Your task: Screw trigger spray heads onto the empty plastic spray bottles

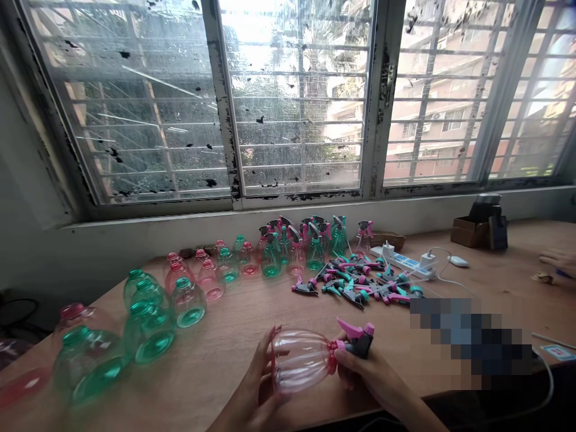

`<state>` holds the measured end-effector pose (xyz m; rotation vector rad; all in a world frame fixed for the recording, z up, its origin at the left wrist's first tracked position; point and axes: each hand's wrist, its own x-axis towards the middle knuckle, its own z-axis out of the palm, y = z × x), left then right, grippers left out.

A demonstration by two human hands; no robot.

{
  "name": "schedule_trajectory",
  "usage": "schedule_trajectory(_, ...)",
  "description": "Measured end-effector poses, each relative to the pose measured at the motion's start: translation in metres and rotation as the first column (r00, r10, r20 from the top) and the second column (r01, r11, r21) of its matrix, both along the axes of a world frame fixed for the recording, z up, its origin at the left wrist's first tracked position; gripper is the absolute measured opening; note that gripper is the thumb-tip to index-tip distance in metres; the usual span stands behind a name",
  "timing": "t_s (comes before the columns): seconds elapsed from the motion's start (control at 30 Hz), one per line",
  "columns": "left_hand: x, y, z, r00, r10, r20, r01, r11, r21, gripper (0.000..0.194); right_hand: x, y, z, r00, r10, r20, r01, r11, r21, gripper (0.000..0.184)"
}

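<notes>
A: "Surface: brown wooden table (pixel 234 336), set below a window wall. Nearest item?"

B: "A clear pink bottle (pixel 301 360), lying sideways in the hands above the near part of the table, base left, neck right. Left hand (pixel 263 372): fingers curved around the base end, gripping it. Right hand (pixel 364 372): closed on the collar of a pink-and-black spray head (pixel 360 339), which sat at the bottle's neck. Whether it was fully seated, I could not tell."

A: "Next, to the left?"

B: "Open-necked green and pink bottles (pixel 148 327), upright, running from the near left toward the back."

A: "Beyond the hands?"

B: "A loose heap of spray heads (pixel 360 279) in pink, teal and black. Just behind it, upright bottles with sprayers fitted (pixel 315 249). A white power strip (pixel 407 263) lay beside the heap, plugs in it. At the far right, another person's hand (pixel 558 261), blurred, and farther back a cardboard box (pixel 470 232) holding a dark object."

A: "Background?"

B: "Barred windows (pixel 297 120), paint flaking on the frames, trees and buildings outside."
</notes>
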<state>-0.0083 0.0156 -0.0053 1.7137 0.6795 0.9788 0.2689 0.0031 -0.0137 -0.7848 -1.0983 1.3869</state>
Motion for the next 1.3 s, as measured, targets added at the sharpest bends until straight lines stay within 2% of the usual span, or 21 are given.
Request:
schedule_trajectory(0.07,0.0003,-0.0008,0.0003,1.0,0.005,-0.003,-0.005,1.0,-0.007,0.08,0.0003,0.0004,0.0009,1.0,0.004,0.004,-0.004,1.0,0.001,0.039)
schedule_trajectory(0.23,-0.0028,0.0022,-0.0021,0.998,-0.038,-0.04,0.034,0.995,-0.089,0.107,-0.0003,-0.0021,0.0076,0.999,0.03,0.015,-0.03,0.999,0.017,0.039)
schedule_trajectory(0.6,0.0003,-0.0029,0.0015,0.999,0.019,-0.035,-0.019,1.0,-0.012,0.088,-0.0018,-0.0031,0.0096,1.0,0.003,-0.013,-0.003,1.0,-0.015,0.043)
schedule_trajectory(0.83,-0.0073,0.0022,-0.0041,0.998,-0.033,-0.057,0.028,0.995,-0.096,0.107,-0.0029,-0.0034,0.007,1.0,-0.008,0.009,0.008,1.0,-0.004,0.044)
schedule_trajectory(1.07,-0.005,-0.0005,-0.0008,0.999,-0.021,-0.04,0.018,0.996,-0.085,0.096,-0.0023,-0.0028,0.0088,1.0,0.013,0.011,-0.013,1.0,0.007,0.043)
schedule_trajectory(1.17,-0.0036,-0.0005,-0.0012,0.999,-0.037,-0.01,0.036,0.995,-0.089,0.097,-0.0026,-0.0021,0.0071,1.0,-0.006,-0.008,0.006,1.0,-0.001,0.043)
schedule_trajectory(1.3,-0.0031,-0.0009,0.0042,0.998,-0.044,-0.05,0.038,0.993,-0.113,0.101,-0.0027,-0.0013,0.0053,1.0,-0.012,-0.009,0.012,1.0,0.002,0.042)
